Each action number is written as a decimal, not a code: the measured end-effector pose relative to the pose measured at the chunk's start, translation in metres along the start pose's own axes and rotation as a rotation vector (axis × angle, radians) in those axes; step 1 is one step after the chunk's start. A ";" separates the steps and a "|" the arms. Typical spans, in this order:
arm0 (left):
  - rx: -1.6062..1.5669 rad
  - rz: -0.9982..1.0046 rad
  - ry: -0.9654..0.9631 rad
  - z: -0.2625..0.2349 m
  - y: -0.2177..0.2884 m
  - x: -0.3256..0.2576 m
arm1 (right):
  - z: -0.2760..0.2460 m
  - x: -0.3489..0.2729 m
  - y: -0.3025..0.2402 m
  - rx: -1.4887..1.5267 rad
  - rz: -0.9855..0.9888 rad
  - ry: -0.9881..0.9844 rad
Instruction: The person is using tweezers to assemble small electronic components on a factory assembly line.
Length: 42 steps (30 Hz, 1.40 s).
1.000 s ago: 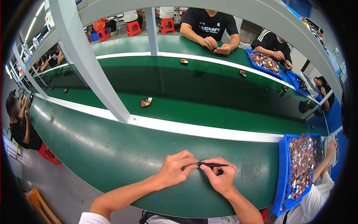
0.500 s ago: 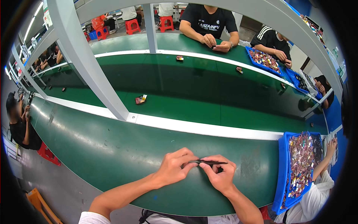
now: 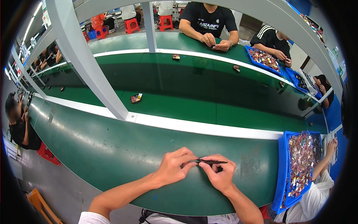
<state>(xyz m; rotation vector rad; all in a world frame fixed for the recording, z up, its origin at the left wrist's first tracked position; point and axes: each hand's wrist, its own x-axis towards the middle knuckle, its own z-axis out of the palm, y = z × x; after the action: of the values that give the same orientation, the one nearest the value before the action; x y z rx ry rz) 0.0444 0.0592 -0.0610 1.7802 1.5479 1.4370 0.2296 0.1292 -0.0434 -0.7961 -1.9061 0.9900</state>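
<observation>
Above the green worktop [image 3: 123, 149], my two hands meet in front of me. My left hand [image 3: 173, 168] is closed in a pinch, with a small dark piece at its fingertips; most of the piece is hidden by the fingers. My right hand [image 3: 220, 177] grips a slim black pointed tool [image 3: 216, 162], its tapered end sticking out to the right and its other end touching or very near the left fingertips. The tool's exact kind cannot be made out.
To the right stands a blue tray [image 3: 282, 168] heaped with small reddish parts. Beyond a white rail [image 3: 194, 129] runs a green conveyor belt [image 3: 179, 108] carrying scattered small parts [image 3: 136, 98]. A grey post [image 3: 89, 63] rises at left. Co-workers [image 3: 210, 22] sit opposite and on both sides.
The small parts on the conveyor belt have shifted a little to the left. My hands and the black tool look almost unmoved.
</observation>
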 end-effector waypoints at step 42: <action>0.026 -0.070 0.076 0.001 0.003 0.000 | 0.002 0.001 0.005 -0.001 -0.032 -0.006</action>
<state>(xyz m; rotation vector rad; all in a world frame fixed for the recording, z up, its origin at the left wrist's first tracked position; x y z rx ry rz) 0.0470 0.0587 -0.0591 1.6862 1.6573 1.4724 0.2285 0.1317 -0.0484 -0.7612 -1.9183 0.9729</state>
